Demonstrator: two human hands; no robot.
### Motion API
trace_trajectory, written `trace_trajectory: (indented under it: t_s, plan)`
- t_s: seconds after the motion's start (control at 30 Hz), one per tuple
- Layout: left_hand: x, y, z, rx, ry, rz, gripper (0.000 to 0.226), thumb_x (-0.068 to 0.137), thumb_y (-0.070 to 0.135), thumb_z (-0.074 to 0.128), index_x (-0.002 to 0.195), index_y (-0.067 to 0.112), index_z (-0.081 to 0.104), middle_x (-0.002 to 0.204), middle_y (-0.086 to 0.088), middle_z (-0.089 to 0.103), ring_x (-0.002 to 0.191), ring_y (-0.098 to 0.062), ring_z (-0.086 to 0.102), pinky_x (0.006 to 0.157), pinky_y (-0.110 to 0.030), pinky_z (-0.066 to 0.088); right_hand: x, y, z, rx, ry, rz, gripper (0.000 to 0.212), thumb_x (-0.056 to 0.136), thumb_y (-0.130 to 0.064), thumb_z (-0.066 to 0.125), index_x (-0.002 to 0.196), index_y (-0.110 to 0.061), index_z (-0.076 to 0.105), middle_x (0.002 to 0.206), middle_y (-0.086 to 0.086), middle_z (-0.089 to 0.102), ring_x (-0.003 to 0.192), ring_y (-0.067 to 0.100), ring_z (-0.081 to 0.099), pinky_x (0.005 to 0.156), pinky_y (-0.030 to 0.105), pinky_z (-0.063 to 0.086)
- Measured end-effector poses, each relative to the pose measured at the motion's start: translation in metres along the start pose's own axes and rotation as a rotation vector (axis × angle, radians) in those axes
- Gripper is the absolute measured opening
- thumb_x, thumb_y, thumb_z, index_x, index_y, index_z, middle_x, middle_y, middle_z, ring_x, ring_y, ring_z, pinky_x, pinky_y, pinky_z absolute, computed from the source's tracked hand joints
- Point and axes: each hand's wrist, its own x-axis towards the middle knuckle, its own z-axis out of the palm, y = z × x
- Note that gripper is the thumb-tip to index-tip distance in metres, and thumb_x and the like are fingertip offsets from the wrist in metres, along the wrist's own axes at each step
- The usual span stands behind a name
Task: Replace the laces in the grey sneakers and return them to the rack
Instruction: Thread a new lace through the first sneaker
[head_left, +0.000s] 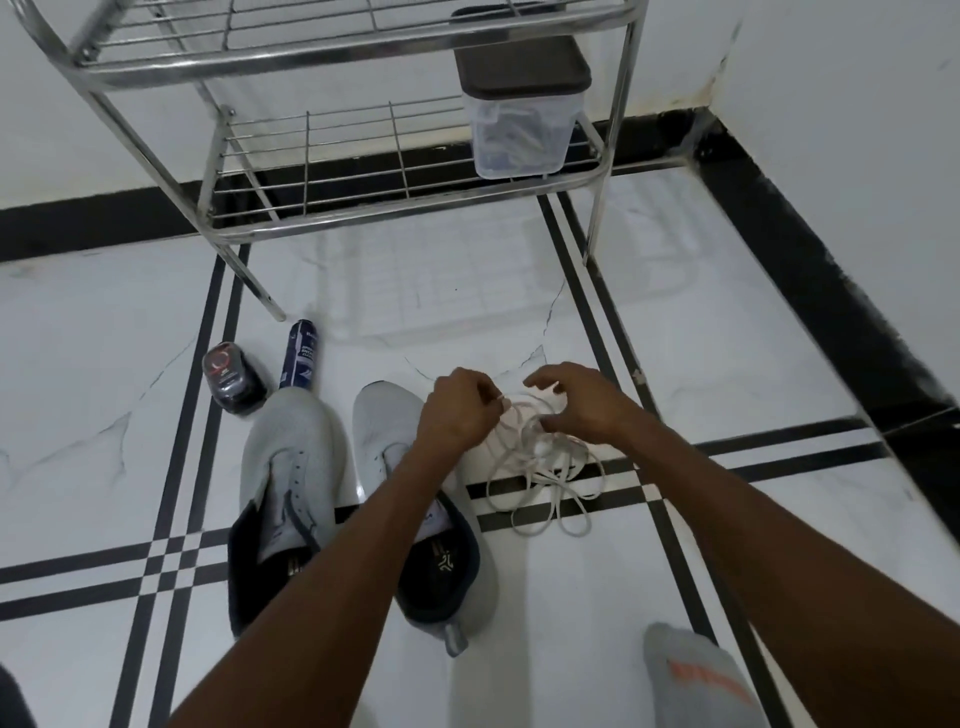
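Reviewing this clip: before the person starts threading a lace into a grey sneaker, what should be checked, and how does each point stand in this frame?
1. Lace in a grip: ok. The left hand pinches a strand of the white laces.
2. Laces untangled: not ok. They lie in a loose heap on the floor.
3. Right hand holding a lace: cannot tell. Its fingers curl over the heap.
4. Old laces out: ok for the left sneaker, whose eyelets show bare; cannot tell for the right sneaker, partly behind the forearm.
5. Space on the rack: ok. Its lower shelf is free beside the plastic box.
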Motion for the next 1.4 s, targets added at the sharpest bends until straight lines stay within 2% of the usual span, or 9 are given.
trace_trajectory:
  t_s: [0.1,0.3,0.47,0.57,0.67,0.8,1.0,1.23,1.4]
  plan:
    - [0.0,0.012,-0.034,-0.185,0.102,0.033,0.014,0.089,0.03,0.078,0.089,0.016,0.081,0.086,0.001,0.078,0.083,-0.011,0.07,0.072,-0.023,0.049,0.009,-0.032,-0.032,0.218,-0.111,-0.029,0.053,0.081,-0.021,0.084,0.131,-0.02,0.064,0.131,-0.004,0.065,0.122,0.011,0.057,0.101,0.028,0.045]
    - [-0.002,0.056,-0.111,-0.687,0.111,0.077,0.012,0.101,0.011,0.062,0.096,0.002,0.069,0.101,-0.014,0.076,0.093,-0.026,0.075,0.073,-0.031,0.061,0.009,-0.083,-0.051,0.643,-0.058,-0.081,0.022,0.093,-0.024,0.073,0.114,-0.016,0.071,0.106,0.008,0.076,0.101,0.016,0.072,0.088,0.028,0.05]
    - [-0.003,0.088,-0.153,-1.05,0.046,0.104,0.019,0.11,0.011,0.039,0.105,0.006,0.056,0.109,-0.016,0.076,0.1,-0.027,0.075,0.082,-0.031,0.061,0.008,-0.088,-0.021,0.614,-0.178,-0.022,0.024,0.094,-0.033,0.071,0.111,-0.016,0.073,0.115,0.001,0.074,0.112,0.021,0.067,0.089,0.032,0.05]
    - [0.007,0.088,-0.174,-1.173,0.167,0.082,0.02,0.109,0.011,0.039,0.109,0.004,0.057,0.091,-0.009,0.078,0.083,-0.019,0.075,0.068,-0.025,0.058,0.008,-0.075,-0.008,0.488,-0.223,0.027,0.022,0.098,-0.027,0.065,0.11,-0.009,0.071,0.109,0.003,0.075,0.097,0.011,0.07,0.079,0.026,0.05]
    - [0.017,0.077,-0.195,-1.305,0.327,0.023,0.02,0.106,0.009,0.042,0.098,0.007,0.06,0.072,-0.001,0.068,0.061,-0.011,0.061,0.055,-0.021,0.048,0.011,-0.052,-0.012,0.415,-0.077,0.133,0.024,0.1,-0.029,0.062,0.107,-0.008,0.073,0.113,0.01,0.073,0.113,0.024,0.066,0.092,0.04,0.052]
    - [0.015,0.053,-0.185,-1.223,0.371,-0.106,0.021,0.105,0.013,0.039,0.095,0.016,0.057,0.066,0.005,0.058,0.055,-0.008,0.049,0.052,-0.02,0.04,0.008,-0.06,-0.044,0.582,0.012,0.131,0.031,0.105,-0.026,0.053,0.109,-0.001,0.07,0.106,0.011,0.076,0.106,0.025,0.072,0.106,0.043,0.05]
    - [0.0,0.044,-0.129,-1.196,0.234,-0.213,0.027,0.099,0.005,0.037,0.098,0.008,0.064,0.069,-0.001,0.055,0.062,-0.014,0.051,0.06,-0.024,0.046,-0.003,-0.126,-0.105,1.098,0.131,0.019,0.029,0.107,-0.023,0.047,0.111,0.001,0.063,0.099,0.016,0.071,0.096,0.032,0.073,0.087,0.045,0.06]
    - [-0.009,0.046,-0.098,-0.928,0.248,-0.132,0.036,0.094,0.02,0.056,0.13,0.025,0.057,0.128,0.0,0.054,0.119,-0.018,0.053,0.101,-0.039,0.05,-0.01,-0.163,-0.131,1.264,0.176,0.004,0.028,0.108,-0.022,0.046,0.104,-0.002,0.064,0.097,0.016,0.071,0.095,0.03,0.073,0.087,0.052,0.06]
    - [-0.024,0.042,-0.089,-0.72,0.268,0.089,0.022,0.099,0.039,0.062,0.121,0.037,0.062,0.129,0.016,0.06,0.127,-0.011,0.051,0.096,-0.029,0.043,-0.004,-0.159,-0.105,1.436,0.171,0.185,0.026,0.107,-0.019,0.047,0.105,0.001,0.063,0.098,0.02,0.07,0.09,0.03,0.074,0.077,0.05,0.063]
